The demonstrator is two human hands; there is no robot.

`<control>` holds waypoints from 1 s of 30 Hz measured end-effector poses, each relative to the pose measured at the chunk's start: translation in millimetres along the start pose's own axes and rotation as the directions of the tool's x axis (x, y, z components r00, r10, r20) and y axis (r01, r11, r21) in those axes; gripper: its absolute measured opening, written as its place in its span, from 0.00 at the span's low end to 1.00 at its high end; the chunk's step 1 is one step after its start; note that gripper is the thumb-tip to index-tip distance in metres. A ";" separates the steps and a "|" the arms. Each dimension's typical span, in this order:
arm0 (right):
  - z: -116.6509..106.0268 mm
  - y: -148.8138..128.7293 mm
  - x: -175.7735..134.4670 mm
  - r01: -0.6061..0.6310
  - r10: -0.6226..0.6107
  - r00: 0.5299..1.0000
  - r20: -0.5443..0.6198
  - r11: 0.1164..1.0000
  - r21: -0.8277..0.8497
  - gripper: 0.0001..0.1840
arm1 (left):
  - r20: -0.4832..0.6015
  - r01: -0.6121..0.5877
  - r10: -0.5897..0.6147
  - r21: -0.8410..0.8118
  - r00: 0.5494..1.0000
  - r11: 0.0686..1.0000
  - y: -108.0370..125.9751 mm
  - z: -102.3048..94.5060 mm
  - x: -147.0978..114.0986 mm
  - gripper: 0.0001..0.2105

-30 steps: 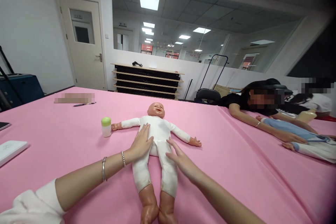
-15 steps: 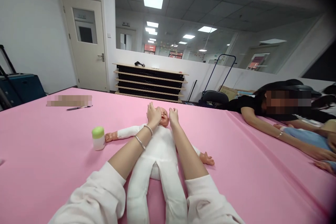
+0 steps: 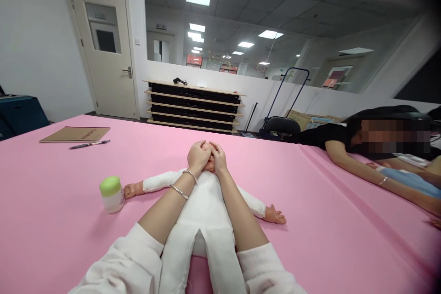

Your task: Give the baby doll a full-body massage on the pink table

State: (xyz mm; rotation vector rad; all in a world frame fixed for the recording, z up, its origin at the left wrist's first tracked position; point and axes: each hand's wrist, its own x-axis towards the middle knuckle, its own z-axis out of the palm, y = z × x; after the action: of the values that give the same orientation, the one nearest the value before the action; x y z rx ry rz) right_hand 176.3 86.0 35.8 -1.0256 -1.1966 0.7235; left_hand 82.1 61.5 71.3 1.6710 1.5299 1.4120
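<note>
A baby doll (image 3: 206, 197) in a white cloth suit lies on its back, arms spread, feet out of view at the bottom. My left hand (image 3: 198, 156) is curved round the left side of its head, with a beaded and a plain bracelet on that wrist. From the other side my right hand (image 3: 219, 158) cups the head, fingers bent over its top. Between them shows a little of the doll's forehead and chin; most of the face is hidden. Beside the doll's left-hand fist stands a small jar (image 3: 112, 195) with a lime-green lid.
A pink cloth (image 3: 310, 248) covers the table. A brown notebook (image 3: 74, 134) and a pen (image 3: 89, 144) lie at the far left. On the right, another person (image 3: 344, 147) leans over a doll in blue. Behind stand a stacked black rack (image 3: 193, 105) and a trolley (image 3: 287, 96).
My right hand has moved left from beside the doll's head onto it. My left hand stays at the head, now more over its top. The view has shifted slightly.
</note>
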 end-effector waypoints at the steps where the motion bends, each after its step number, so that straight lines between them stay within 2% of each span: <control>1: -0.4 -0.3 -0.7 0.010 -0.010 1.000 0.003 1.000 -0.002 0.19 | -0.010 -0.019 0.019 0.005 1.000 1.000 -0.6 0.0 -1.2 0.19; 8: -1.1 -3.1 -2.6 0.047 -0.047 0.999 0.009 0.999 -0.021 0.19 | -0.034 -0.069 0.069 0.014 0.997 0.998 -5.1 1.9 -2.3 0.19; 14: 0.8 -6.4 -1.0 0.013 -0.014 0.999 -0.030 0.999 -0.041 0.19 | -0.032 -0.011 0.009 -0.038 0.999 0.999 -5.2 2.4 0.2 0.16; 19: 1.7 -7.3 -0.6 -0.003 0.001 0.998 -0.062 0.999 -0.037 0.21 | -0.027 0.018 -0.020 -0.060 0.999 0.998 -5.3 2.3 1.3 0.18; 30: 0.0 -12.1 -6.1 0.065 -0.066 0.998 -0.015 0.997 -0.049 0.17 | -0.047 -0.070 0.069 -0.026 0.997 0.997 -10.6 4.8 3.0 0.18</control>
State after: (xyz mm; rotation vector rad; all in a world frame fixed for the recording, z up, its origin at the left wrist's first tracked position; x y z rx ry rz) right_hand 174.0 75.9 44.5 -1.0260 -1.2326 0.6358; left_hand 81.2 68.5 61.6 1.7011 1.4839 1.5103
